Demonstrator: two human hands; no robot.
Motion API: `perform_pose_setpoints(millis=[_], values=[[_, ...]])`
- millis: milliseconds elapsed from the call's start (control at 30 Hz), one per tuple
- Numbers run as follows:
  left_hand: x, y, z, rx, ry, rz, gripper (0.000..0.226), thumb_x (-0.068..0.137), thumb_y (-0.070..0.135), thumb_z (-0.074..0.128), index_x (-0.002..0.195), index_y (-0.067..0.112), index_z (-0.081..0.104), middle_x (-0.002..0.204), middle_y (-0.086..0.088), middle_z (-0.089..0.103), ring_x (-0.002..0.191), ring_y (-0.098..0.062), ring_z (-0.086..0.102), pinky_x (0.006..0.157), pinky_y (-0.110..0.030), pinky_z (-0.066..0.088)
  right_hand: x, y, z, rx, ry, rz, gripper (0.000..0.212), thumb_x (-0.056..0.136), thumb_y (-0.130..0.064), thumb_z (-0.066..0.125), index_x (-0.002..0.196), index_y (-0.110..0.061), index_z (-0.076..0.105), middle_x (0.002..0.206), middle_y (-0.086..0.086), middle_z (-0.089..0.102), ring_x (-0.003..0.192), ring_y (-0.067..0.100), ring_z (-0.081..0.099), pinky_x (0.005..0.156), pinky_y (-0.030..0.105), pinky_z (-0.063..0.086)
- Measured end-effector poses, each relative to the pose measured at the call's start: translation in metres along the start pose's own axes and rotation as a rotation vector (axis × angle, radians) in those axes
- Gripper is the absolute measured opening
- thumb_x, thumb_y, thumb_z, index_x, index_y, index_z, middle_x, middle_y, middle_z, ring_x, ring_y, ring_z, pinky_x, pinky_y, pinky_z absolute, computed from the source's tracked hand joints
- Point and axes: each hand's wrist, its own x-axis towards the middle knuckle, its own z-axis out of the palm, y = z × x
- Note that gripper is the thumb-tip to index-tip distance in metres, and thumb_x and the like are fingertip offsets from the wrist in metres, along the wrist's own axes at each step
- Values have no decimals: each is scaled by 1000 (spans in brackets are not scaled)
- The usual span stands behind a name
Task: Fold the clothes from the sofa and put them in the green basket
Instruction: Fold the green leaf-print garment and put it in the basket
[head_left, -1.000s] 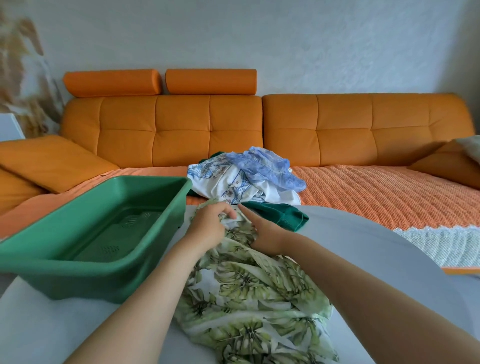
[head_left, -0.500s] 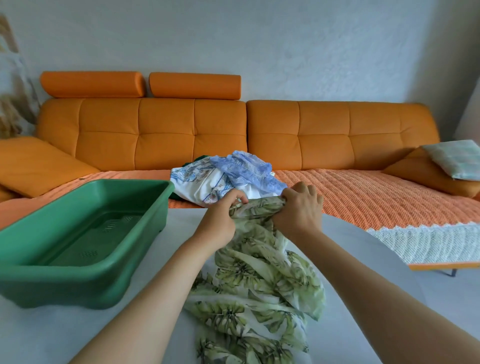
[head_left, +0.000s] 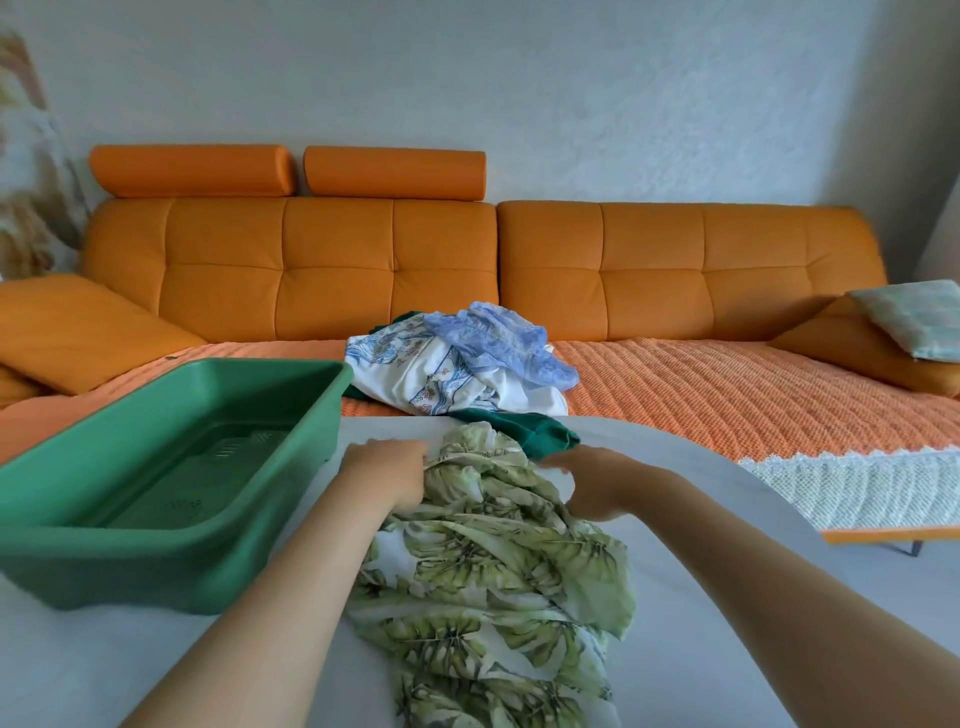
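Observation:
A leaf-print green and white garment (head_left: 493, 566) lies crumpled on the white table (head_left: 727, 587). My left hand (head_left: 387, 475) grips its far edge at the left. My right hand (head_left: 592, 483), blurred, pinches the far edge at the right, with the fingers pointing left. The green basket (head_left: 130, 571) stands on the table to the left of my left arm and holds nothing. On the orange sofa (head_left: 675, 405) beyond the table lies a pile: a white garment with blue print (head_left: 415, 374), a light blue one (head_left: 498, 338) on top, and a dark green one (head_left: 540, 431) at the front.
Orange cushions lie at the sofa's left end (head_left: 78, 327) and right end, the right one topped by a pale checked pillow (head_left: 914, 317). A white knitted throw (head_left: 857, 488) hangs over the seat's front edge at the right.
Both hands have come down from holding the garment's top edge up in the air. They now hold that edge low on the table, spread further apart.

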Motion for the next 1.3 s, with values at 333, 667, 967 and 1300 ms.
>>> perform_pose_setpoints(millis=[333, 667, 967, 1300], values=[[10, 26, 3, -632, 0, 120, 64, 85, 78, 48, 66, 17, 49, 57, 7, 40, 48, -12, 43, 57, -30, 32, 26, -26, -20, 524, 505, 132, 26, 106, -23, 32, 104, -17, 57, 74, 6, 66, 60, 21, 68, 49, 33, 54], [28, -4, -33, -361, 654, -178, 64, 88, -10, 41, 143, 22, 48, 137, -9, 54, 92, -27, 64, 60, -34, 48, 54, -34, -34, 1217, 444, -135, 42, 95, 3, 56, 125, -26, 56, 125, -2, 66, 104, 9, 69, 79, 27, 57], [40, 7, -12, -230, 273, 223, 42, 93, 12, 56, 130, 32, 60, 150, 0, 44, 130, -25, 46, 106, -45, 42, 66, -27, -11, 14, -91, -165, 74, 87, 19, 34, 148, -21, 46, 147, 6, 51, 127, 26, 54, 86, 33, 50], [34, -12, -8, -106, 240, 163, 51, 90, 8, 51, 134, 34, 52, 123, 5, 63, 100, -21, 61, 71, -34, 50, 68, -18, -38, 706, 759, 180, 26, 98, -14, 31, 77, -10, 44, 71, 6, 48, 65, 24, 45, 53, 32, 28]])
